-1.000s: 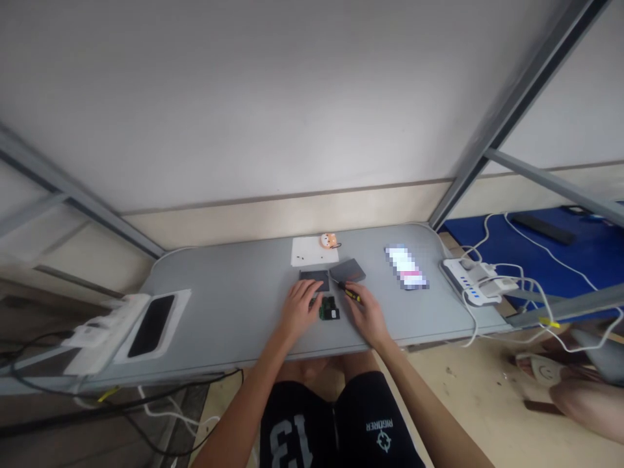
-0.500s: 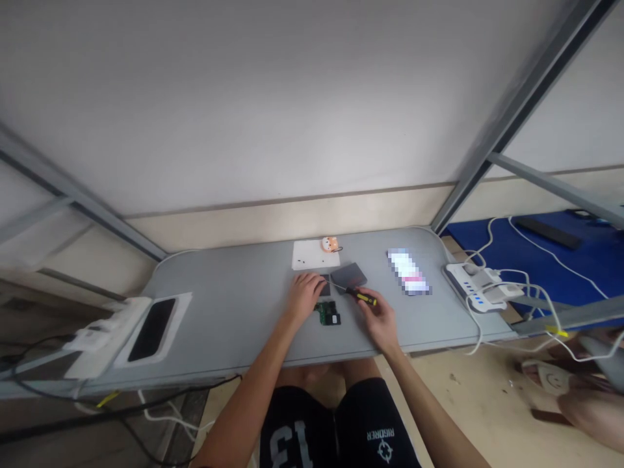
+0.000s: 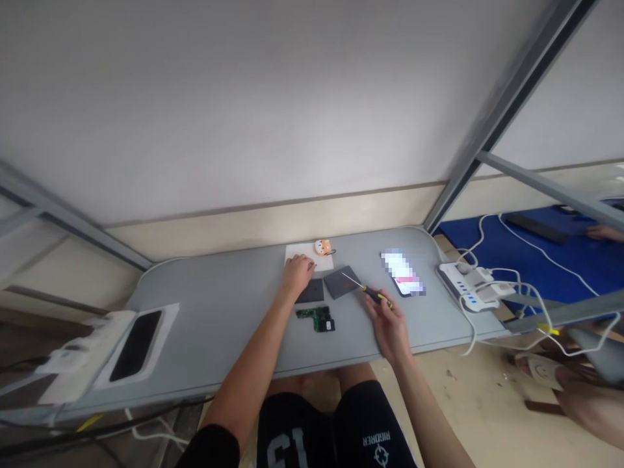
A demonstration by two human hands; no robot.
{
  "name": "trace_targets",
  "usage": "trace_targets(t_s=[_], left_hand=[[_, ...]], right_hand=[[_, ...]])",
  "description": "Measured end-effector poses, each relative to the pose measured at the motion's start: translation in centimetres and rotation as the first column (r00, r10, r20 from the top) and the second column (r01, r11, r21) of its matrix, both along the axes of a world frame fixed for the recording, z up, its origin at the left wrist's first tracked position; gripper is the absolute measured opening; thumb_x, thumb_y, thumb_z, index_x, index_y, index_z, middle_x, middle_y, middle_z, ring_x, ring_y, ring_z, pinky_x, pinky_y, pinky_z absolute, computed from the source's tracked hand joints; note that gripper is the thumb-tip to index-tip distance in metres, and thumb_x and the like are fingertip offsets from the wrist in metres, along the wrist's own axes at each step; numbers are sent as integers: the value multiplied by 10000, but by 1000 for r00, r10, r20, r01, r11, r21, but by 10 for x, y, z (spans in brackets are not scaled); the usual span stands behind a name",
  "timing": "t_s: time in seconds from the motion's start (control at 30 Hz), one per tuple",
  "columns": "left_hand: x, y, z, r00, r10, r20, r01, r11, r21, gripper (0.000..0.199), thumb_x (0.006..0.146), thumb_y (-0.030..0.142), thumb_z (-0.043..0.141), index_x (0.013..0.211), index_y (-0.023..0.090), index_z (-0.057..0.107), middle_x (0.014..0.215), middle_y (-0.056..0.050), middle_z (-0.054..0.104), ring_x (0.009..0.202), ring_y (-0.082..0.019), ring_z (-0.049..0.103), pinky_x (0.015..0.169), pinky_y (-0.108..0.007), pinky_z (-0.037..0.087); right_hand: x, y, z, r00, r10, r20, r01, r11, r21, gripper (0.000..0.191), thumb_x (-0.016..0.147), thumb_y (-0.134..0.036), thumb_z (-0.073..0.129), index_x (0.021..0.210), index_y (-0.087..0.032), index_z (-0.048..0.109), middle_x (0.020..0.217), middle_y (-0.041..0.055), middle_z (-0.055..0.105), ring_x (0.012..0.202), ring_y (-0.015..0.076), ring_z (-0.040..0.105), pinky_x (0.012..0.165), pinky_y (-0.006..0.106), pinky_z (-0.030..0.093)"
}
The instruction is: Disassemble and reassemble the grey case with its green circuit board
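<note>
My right hand (image 3: 389,320) is closed on the black-and-yellow handle of a screwdriver (image 3: 377,297), whose thin shaft points left over a dark grey flat case (image 3: 342,283). Over the white sheet (image 3: 324,264) is my left hand (image 3: 298,273), its fingertips pinched together. Whatever they hold is too small to make out. Just below that hand lies a dark flat panel (image 3: 312,292), partly covered by the wrist. Nearer to me sits a green circuit board (image 3: 319,318) with a black part at its right side.
An orange-and-white animal-shaped case (image 3: 322,247) rests on the sheet's far corner. A lit phone (image 3: 402,273) lies to the right, before a white power strip (image 3: 470,289) with cables. At the left is a dark phone (image 3: 136,346). Another person's hand (image 3: 604,232) shows far right.
My left hand has moved from the dark panel to the white sheet. My right hand has drawn the screwdriver back to the right, off the panel. The view has shifted slightly.
</note>
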State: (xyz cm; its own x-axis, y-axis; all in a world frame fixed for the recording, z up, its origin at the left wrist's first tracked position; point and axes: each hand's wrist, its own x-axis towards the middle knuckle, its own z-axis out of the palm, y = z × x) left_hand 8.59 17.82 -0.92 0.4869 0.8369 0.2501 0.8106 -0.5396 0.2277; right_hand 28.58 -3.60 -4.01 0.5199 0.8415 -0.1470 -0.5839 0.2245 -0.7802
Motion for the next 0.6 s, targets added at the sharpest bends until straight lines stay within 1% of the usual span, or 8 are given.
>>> trace_targets(t_s=[0.1,0.2,0.3,0.43,0.53,0.6], left_hand=[[-1,-1,2,1000,8,-6,-8,1000,-9,149,975,223,631,937,200,773,1024,-116,739,1029,-291,653,916,-424,474],[-6,-13,5,1000,20,-2,-20,1000,-3,169,977,200,608,1039,203,765,1076,-113,736,1066,-295,645,925,-431,483],[-20,-38,7,999,20,26,-21,999,25,219,1001,203,560,1131,214,736,1131,-99,729,1114,-286,637,956,-437,488],[-52,-82,1,987,-42,156,24,993,116,233,1023,244,532,1184,235,701,1195,-90,708,1139,-273,638,971,-446,502],[-77,-108,-7,982,-46,184,22,991,131,238,1024,265,527,1198,232,686,1268,-101,683,1192,-280,632,1019,-467,499],[-89,-117,-12,982,-57,178,38,993,108,272,1020,279,533,1256,240,663,1328,-100,669,1227,-284,630,1047,-483,496]], right_hand=[[-5,-14,0,999,-20,-26,20,1000,-19,341,836,-411,809,1120,-246,717,1251,97,744,1111,296,749,1181,633,422],[-13,-31,2,999,-12,-32,11,1000,-27,349,829,-402,816,1118,-239,712,1266,108,736,1109,312,749,1194,655,390],[-18,-47,3,999,0,-33,-1,1000,-29,339,834,-386,815,1121,-241,709,1267,108,733,1116,322,747,1200,665,378],[-20,-62,-1,1000,10,-8,-10,999,-47,281,870,-374,783,1127,-281,717,1288,92,726,1152,313,734,1197,647,402],[-17,-61,-4,1000,28,11,-28,999,-36,273,866,-375,787,1118,-288,722,1287,90,730,1152,312,735,1177,636,431],[-14,-53,-5,999,40,8,-39,999,-23,285,860,-375,794,1118,-279,721,1284,93,732,1152,310,735,1176,637,427]])
